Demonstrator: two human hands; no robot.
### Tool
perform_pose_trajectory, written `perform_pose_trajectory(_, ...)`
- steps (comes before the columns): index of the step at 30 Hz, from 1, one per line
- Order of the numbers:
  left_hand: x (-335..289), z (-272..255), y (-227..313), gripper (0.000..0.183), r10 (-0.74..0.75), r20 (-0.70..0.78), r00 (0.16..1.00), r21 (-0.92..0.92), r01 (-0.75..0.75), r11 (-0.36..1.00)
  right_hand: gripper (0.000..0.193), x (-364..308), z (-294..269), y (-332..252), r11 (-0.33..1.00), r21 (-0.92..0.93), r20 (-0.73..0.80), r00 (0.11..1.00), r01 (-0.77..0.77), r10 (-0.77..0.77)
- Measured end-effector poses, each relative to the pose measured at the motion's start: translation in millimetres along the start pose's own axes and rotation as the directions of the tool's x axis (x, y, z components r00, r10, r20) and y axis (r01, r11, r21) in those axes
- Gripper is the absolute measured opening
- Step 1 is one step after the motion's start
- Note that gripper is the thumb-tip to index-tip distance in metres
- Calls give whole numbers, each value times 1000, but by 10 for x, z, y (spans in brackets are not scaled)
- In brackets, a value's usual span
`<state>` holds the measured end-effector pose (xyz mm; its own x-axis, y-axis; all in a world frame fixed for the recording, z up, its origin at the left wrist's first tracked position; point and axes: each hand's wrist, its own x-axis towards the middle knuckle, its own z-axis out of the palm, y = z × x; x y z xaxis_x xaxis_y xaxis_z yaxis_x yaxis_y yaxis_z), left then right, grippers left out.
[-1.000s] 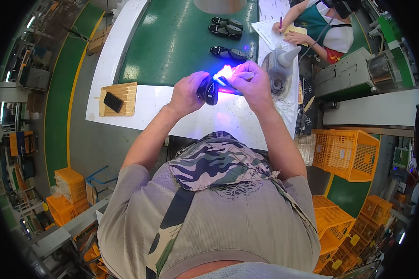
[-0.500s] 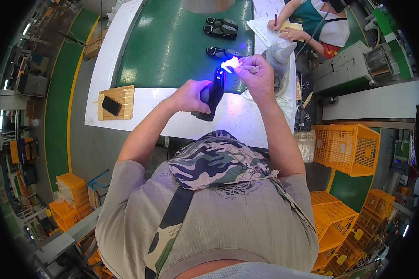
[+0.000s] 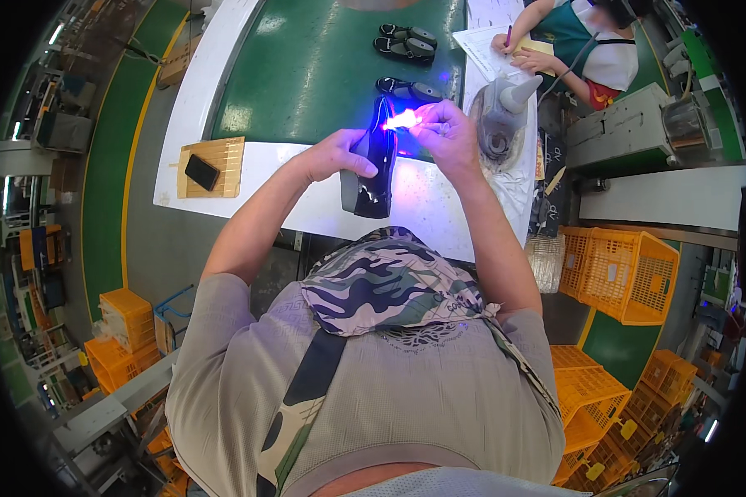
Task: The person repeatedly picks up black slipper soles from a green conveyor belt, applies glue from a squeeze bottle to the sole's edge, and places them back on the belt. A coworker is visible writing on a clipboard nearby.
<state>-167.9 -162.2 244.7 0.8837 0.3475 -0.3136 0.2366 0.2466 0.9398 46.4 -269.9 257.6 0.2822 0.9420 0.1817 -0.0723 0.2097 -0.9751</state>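
A glossy black shoe (image 3: 379,178) stands out over the white near edge of the workbench, its toe pointing away from me. My left hand (image 3: 340,156) grips it from the left side, thumb across the upper. In my right hand (image 3: 448,137), pinched between fingertips and thumb, is a small white cloth (image 3: 403,121), which lies against the shoe's right side. A blue-violet glow falls on cloth and shoe and washes out their detail. Just beyond, several black shoes (image 3: 406,48) rest on the green surface (image 3: 298,74).
A black phone (image 3: 201,171) lies on a wooden board (image 3: 230,166) at left. To the right stands a grey container with a pale nozzle (image 3: 518,93). At far right a co-worker's hand (image 3: 501,43) holds a pen over papers. Orange crates (image 3: 613,269) stand right of me.
The shoe has turned more upright and its side faces up more. My right hand has moved slightly down with the cloth, now along the shoe's right side. The view has shifted slightly.
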Motion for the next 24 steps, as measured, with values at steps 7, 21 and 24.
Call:
perform_pose_trajectory(7,-27,47,-94,54,1,-39,999,-220,-10,975,18,-108,0,193,990,125,24,998,-65,63)
perform_pose_trajectory(21,-81,419,-288,34,-111,-182,977,-559,-10,829,22,-447,-211,75,942,204,248,945,-265,212)
perform_pose_trajectory(24,-78,482,-494,43,-173,-177,969,-639,20,769,22,-495,-288,76,974,127,270,951,-187,147)
